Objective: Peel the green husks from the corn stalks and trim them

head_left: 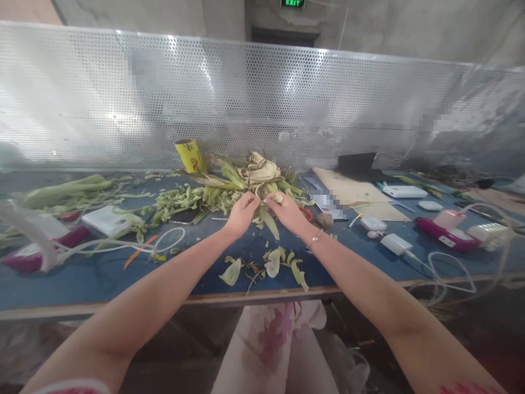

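Over the middle of the blue table, my left hand and my right hand are close together, fingertips pinched. Between them runs a thin pale strip of husk, largely hidden by the fingers. A green leaf hangs or lies just below the fingertips; I cannot tell which. Right behind the hands is a heap of green and dried corn husks. Clustered green plant pieces spread out to the left of it. Nearer the table edge lie wilted leaves on thin stems.
A yellow cardboard tube stands by the perforated metal screen. Brown paper, a white power bank and a purple power strip with cables lie right. A white box and an orange strip are left.
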{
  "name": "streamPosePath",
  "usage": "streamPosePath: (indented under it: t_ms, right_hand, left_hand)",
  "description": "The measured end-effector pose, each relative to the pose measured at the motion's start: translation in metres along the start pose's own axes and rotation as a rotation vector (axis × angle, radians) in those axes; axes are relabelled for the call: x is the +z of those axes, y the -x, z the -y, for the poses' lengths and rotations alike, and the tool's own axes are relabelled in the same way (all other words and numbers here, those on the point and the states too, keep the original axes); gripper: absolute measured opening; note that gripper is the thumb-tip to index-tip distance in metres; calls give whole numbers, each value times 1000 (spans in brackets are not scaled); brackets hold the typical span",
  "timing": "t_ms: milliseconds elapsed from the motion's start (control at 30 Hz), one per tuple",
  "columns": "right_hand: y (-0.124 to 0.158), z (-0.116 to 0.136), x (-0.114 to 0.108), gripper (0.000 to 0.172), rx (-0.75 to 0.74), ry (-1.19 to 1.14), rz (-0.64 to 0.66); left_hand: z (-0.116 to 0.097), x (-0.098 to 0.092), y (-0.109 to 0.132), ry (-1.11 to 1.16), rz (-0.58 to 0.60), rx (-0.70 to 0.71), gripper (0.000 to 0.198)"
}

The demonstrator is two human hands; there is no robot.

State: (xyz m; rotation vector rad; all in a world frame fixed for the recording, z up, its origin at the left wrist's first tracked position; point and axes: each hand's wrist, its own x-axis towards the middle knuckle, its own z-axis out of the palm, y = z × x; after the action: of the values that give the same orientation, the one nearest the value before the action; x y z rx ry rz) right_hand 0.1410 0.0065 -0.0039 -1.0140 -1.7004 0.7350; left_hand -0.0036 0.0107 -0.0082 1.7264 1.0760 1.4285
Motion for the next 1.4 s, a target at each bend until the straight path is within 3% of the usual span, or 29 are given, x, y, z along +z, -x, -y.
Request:
streamPosePath:
  t_ms: [167,300,367,533,567,633,733,900,1033,1167,1400]
  right_hand:
    - [2,4,0,17,-44,78,-121]
    - [1,3,-2,20,-65,98,-204]
    - [1,3,-4,21,-57,104,-270]
    - [2,6,-4,22,-11,39,-365]
    - [2,6,-3,22,6,-21,-362]
    - [1,3,1,21,33,-172,-336]
    - [-2,-5,5,22,25,-323,-310]
    - [-5,-10,5,21,-25,-302,-263]
    - [-2,-2,-3,20,-59,-99,-128]
    - [0,7,-15,19,-77,77,-17]
    - [0,12,-27,10,-68,170,92]
  left_hand:
    - [3,-2,3,-33,133,58,9]
    - [-3,-3,6,-109,144,208,28]
    - [-3,0,6,-144,88,226,37]
    - [4,9,1,132,-152,-98,52]
    - [5,9,0,234,-125,-184,50]
    - [5,9,-2,417,38,-327,43]
    - [1,8,-1,517,210,-378,37]
    - [-2,8,2,391,182,-205,39]
    - [0,3,-1,263,178,-140,39]
    - [-2,-4,-4,274,268,-145,43]
    - [-5,-13,-11,285,378,-205,37]
